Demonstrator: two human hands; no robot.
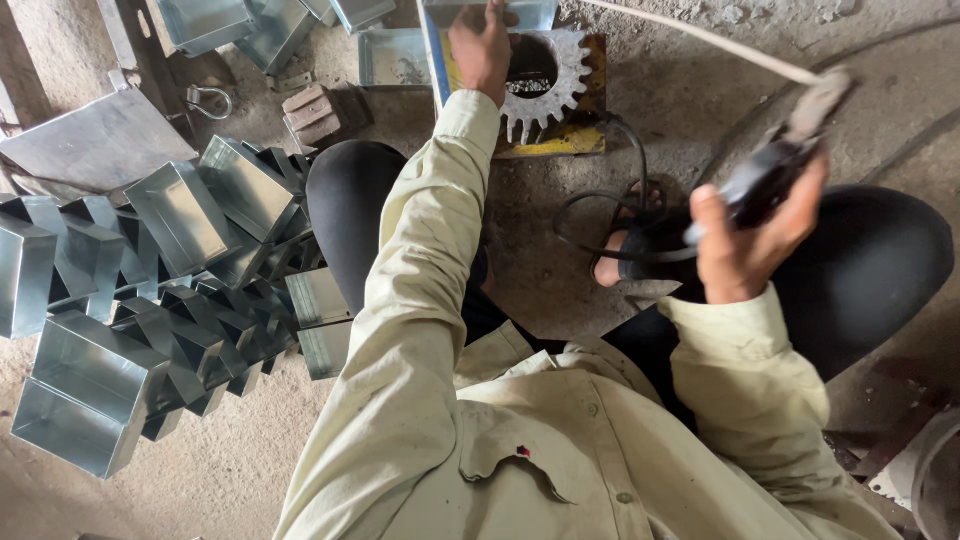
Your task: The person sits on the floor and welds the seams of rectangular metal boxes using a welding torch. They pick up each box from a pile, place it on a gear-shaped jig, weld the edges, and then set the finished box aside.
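1. Metal box (pixel 487 14) sits on the floor (pixel 700 90) at the top of view, beside the toothed gear (pixel 545 75); thin sheet, likely light, stiff, sharp-edged, so take it by a wall.
2. Left hand (pixel 482 48) stretches forward, fingers clamped on its rim.
3. Right hand (pixel 745 245), well apart, grips a dark electrode holder (pixel 775 170).

The dusty concrete floor (pixel 700 90) carries a heap of shiny open metal boxes (pixel 150 300) on the left, a flat metal sheet (pixel 95 140) behind them, a toothed gear wheel (pixel 550 85) on a yellow block (pixel 560 140), and a looping black cable (pixel 590 220).
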